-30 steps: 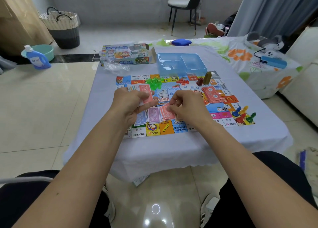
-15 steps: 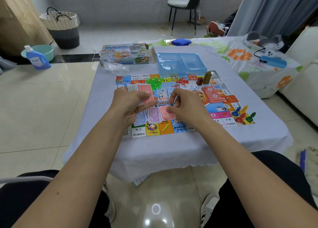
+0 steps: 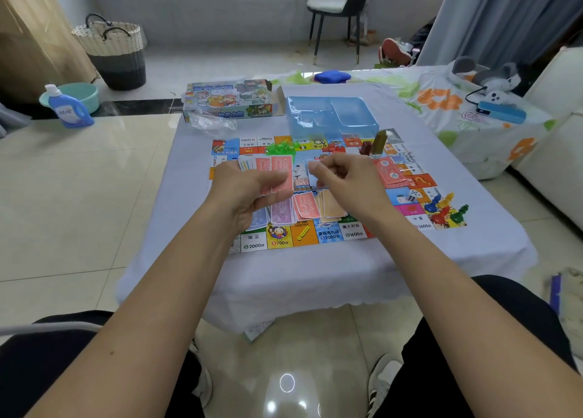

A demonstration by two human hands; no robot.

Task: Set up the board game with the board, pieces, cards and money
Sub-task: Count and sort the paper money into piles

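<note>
A seated person sorted play money over a colourful game board spread on a cloth-covered worktop. The left hand gripped a fan of red notes, fingers curled round them, above the board's middle. The right hand hovered just beside it, fingers curled, pinching what looked like a pale blue note. Below the hands, sorted piles lay side by side on the board: blue, purple, red and orange. A stack of red cards rested on the board to the right, with dice near it and coloured pawns clustered at the near right corner. Green houses and small red pieces sat along the far edge, beside two taller tower-like pieces. Beyond the board stood a clear blue plastic tray and the open game box
</note>
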